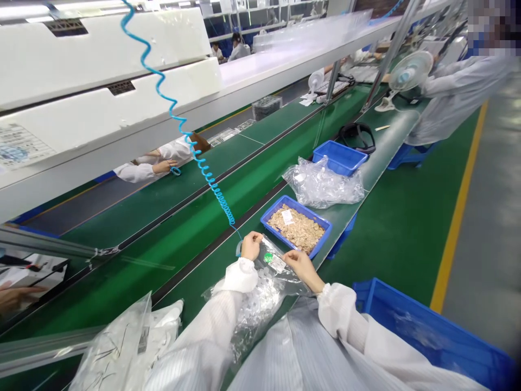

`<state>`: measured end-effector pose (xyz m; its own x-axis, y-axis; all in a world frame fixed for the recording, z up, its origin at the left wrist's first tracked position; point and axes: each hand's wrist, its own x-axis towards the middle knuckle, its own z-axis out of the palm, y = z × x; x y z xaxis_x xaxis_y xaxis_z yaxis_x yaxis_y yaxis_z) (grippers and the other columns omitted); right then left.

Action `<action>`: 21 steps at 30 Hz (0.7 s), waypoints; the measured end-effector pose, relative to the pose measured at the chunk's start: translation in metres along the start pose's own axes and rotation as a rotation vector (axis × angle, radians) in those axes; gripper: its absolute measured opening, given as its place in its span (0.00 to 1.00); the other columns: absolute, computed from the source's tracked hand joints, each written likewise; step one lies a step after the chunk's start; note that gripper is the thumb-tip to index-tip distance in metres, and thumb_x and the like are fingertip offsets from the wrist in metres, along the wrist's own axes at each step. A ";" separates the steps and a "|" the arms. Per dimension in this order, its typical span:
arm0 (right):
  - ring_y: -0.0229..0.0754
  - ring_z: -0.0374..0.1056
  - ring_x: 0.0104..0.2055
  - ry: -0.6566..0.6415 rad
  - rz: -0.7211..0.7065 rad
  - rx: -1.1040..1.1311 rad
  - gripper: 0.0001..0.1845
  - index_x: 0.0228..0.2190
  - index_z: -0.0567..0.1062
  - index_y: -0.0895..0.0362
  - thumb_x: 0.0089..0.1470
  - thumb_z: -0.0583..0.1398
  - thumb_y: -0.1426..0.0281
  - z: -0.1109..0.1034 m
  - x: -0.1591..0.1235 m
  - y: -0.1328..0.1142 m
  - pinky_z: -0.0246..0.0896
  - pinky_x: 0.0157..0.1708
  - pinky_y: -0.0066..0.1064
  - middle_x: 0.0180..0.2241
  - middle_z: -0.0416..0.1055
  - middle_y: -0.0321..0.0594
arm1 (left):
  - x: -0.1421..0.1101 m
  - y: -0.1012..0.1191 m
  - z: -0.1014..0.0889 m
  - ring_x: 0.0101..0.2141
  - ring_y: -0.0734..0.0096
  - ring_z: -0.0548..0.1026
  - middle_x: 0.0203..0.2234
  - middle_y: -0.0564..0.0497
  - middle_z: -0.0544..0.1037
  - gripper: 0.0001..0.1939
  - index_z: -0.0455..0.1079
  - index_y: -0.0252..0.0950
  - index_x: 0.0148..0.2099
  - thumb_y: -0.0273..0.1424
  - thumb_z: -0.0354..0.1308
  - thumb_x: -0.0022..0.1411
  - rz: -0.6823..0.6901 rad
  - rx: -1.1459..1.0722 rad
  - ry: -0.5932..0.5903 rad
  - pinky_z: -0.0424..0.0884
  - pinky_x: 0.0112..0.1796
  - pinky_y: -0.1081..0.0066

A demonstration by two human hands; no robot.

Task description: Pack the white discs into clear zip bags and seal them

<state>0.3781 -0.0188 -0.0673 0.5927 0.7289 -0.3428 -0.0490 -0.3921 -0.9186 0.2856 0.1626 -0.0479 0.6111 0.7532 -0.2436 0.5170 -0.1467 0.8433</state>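
Both my hands grip the top edge of a clear plastic bag that lies on the green bench in front of me. The bag holds small white parts and carries a white label with a green sticker. My left hand pinches the bag's left corner, fingers closed. My right hand pinches its right corner. A blue coiled cord runs from overhead down to my left wrist. Just beyond my hands stands a blue tray filled with small tan pieces.
A crumpled heap of clear bags and a second blue tray lie farther along the bench. More clear bags sit at my left. A blue bin stands at my right. Other people work across the conveyor and beside a white fan.
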 end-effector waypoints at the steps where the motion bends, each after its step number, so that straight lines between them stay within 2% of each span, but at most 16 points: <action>1: 0.36 0.68 0.30 0.005 0.005 -0.010 0.12 0.29 0.73 0.60 0.54 0.61 0.63 -0.004 -0.005 0.003 0.64 0.37 0.34 0.27 0.71 0.34 | 0.003 -0.001 -0.002 0.33 0.71 0.74 0.32 0.51 0.75 0.12 0.70 0.31 0.38 0.37 0.56 0.64 -0.009 -0.002 0.006 0.73 0.38 0.64; 6: 0.38 0.66 0.28 0.045 0.031 -0.041 0.11 0.26 0.75 0.59 0.48 0.62 0.63 -0.030 -0.033 0.013 0.59 0.33 0.31 0.24 0.72 0.35 | 0.017 -0.003 -0.007 0.35 0.70 0.74 0.35 0.50 0.75 0.11 0.70 0.31 0.40 0.36 0.56 0.64 -0.034 -0.021 0.018 0.73 0.38 0.64; 11: 0.41 0.66 0.28 0.087 0.066 -0.040 0.10 0.23 0.76 0.57 0.42 0.61 0.63 -0.049 -0.055 0.019 0.57 0.32 0.32 0.23 0.73 0.37 | 0.024 -0.004 -0.001 0.37 0.69 0.74 0.37 0.49 0.75 0.11 0.70 0.32 0.42 0.35 0.56 0.64 -0.053 -0.033 0.039 0.73 0.40 0.63; 16: 0.42 0.66 0.28 0.097 0.106 0.012 0.11 0.21 0.76 0.57 0.41 0.61 0.61 -0.058 -0.072 0.027 0.58 0.33 0.33 0.23 0.73 0.39 | 0.023 -0.007 0.010 0.38 0.68 0.74 0.39 0.48 0.75 0.12 0.70 0.32 0.45 0.35 0.56 0.64 -0.084 -0.025 0.072 0.73 0.40 0.62; 21: 0.43 0.67 0.28 0.073 0.170 0.108 0.16 0.21 0.75 0.58 0.36 0.63 0.56 -0.058 -0.077 0.037 0.62 0.33 0.35 0.23 0.74 0.42 | 0.021 -0.012 0.021 0.36 0.70 0.75 0.38 0.48 0.75 0.13 0.69 0.32 0.45 0.36 0.56 0.64 -0.101 -0.051 0.053 0.74 0.38 0.64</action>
<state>0.3773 -0.1224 -0.0632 0.6247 0.6136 -0.4830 -0.2364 -0.4408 -0.8659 0.3043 0.1667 -0.0733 0.5240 0.7955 -0.3043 0.5423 -0.0361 0.8394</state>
